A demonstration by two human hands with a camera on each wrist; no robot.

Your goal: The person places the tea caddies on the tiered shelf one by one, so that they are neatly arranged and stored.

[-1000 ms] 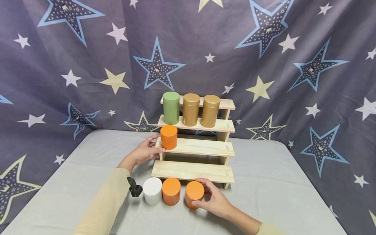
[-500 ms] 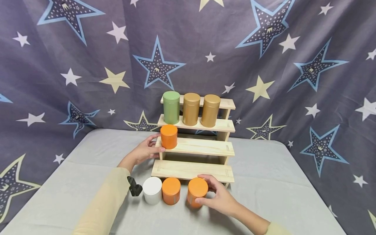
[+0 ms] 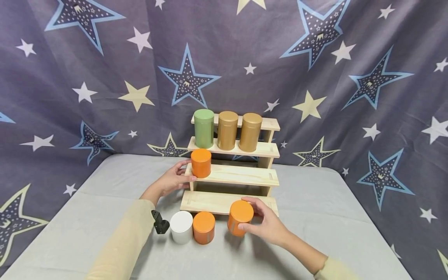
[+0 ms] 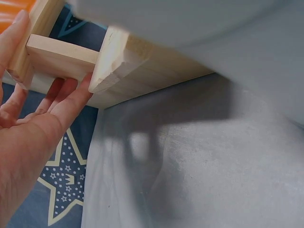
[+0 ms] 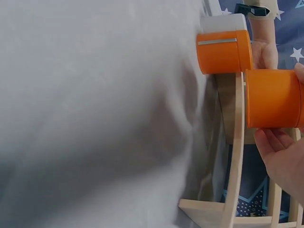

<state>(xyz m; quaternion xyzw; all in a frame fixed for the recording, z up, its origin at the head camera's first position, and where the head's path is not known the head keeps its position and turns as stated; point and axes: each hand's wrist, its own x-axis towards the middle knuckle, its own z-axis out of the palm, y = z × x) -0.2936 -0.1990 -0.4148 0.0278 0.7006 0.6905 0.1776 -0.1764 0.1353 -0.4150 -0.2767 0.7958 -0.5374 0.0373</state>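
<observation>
My right hand (image 3: pixel 269 225) grips a short orange tin (image 3: pixel 240 217) by its sides, thumb in front and fingers behind. Lifted off the table, this tin overlaps the lowest step in the head view. With my left hand (image 3: pixel 170 180) I hold the left end of a stepped wooden display shelf (image 3: pixel 241 175). The left wrist view shows the thumb near the step's edge and fingers (image 4: pixel 71 102) against the wood below. Above that thumb, another orange tin (image 3: pixel 201 163) stands on the second step from the bottom.
A white tin (image 3: pixel 181 227) and a third orange tin (image 3: pixel 204 228) stand close together before the shelf. Higher up are a green canister (image 3: pixel 204 129) and two gold canisters (image 3: pixel 227 131). A star-patterned curtain (image 3: pixel 224 46) hangs behind the grey-covered table (image 3: pixel 315 217).
My right hand has raised the orange tin from the table and moved it rightward and toward the lowest step. My left hand stays at the shelf's end.
</observation>
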